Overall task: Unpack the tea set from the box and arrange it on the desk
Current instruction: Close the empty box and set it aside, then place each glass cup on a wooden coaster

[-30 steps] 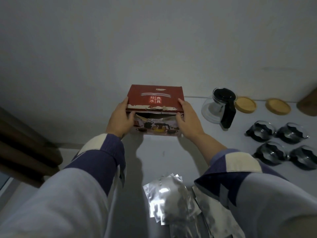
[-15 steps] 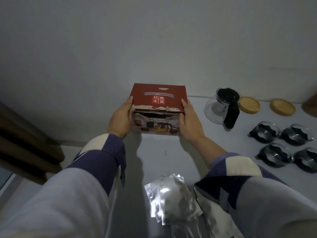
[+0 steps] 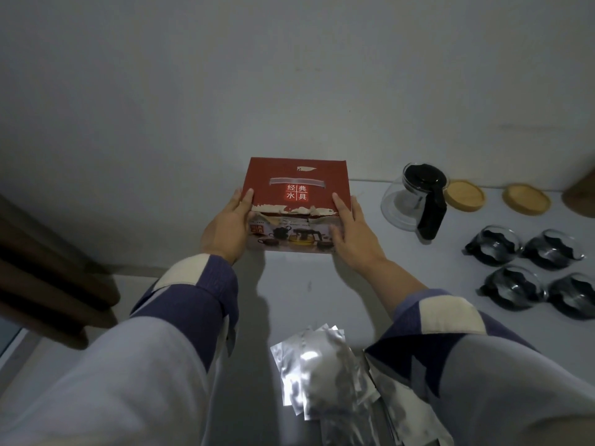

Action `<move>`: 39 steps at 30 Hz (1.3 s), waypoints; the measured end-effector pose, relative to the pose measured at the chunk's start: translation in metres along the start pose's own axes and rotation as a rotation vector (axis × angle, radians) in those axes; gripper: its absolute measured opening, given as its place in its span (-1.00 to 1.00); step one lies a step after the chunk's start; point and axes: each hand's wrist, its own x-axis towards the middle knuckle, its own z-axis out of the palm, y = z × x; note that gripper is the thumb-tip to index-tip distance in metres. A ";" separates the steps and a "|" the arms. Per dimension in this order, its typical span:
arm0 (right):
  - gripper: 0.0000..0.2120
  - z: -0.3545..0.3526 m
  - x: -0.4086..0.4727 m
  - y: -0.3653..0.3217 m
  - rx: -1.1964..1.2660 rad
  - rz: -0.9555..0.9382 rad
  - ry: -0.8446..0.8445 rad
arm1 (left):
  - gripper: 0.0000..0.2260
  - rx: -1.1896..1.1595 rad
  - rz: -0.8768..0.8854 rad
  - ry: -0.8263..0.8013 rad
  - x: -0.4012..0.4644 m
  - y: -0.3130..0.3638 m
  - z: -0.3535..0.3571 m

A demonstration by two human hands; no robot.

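Both hands grip the red box: left hand (image 3: pixel 225 231) and right hand (image 3: pixel 354 235) clamp its sides. The box (image 3: pixel 297 201) sits on the tabletop (image 3: pixel 322 284). Right of the box stands the glass teapot (image 3: pixel 415 197).

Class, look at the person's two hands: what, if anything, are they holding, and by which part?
The red box, gripped by its two sides: left hand on its left side, right hand on its right.
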 end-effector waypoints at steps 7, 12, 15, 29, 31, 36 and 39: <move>-0.47 0.004 0.023 -0.002 0.125 0.025 0.134 | -0.64 -0.312 -0.031 0.083 0.021 0.013 -0.001; -0.48 0.001 0.051 0.001 0.160 0.069 0.181 | -0.67 -0.453 -0.067 0.117 0.046 0.023 0.004; -0.48 0.001 0.064 0.006 0.152 0.081 0.178 | -0.66 -0.432 -0.047 0.111 0.058 0.023 0.010; -0.32 -0.040 0.054 0.010 0.120 0.113 0.015 | -0.58 0.184 0.076 0.158 0.056 0.061 0.005; -0.38 -0.060 0.046 0.013 0.148 0.083 0.068 | -0.56 0.208 0.108 0.157 0.052 0.084 0.010; -0.43 -0.119 0.029 0.047 0.233 0.136 0.233 | -0.53 0.098 0.234 -0.003 0.026 0.160 0.050; -0.49 -0.151 0.020 0.074 0.223 0.175 0.302 | -0.52 0.084 0.251 -0.127 0.005 0.201 0.084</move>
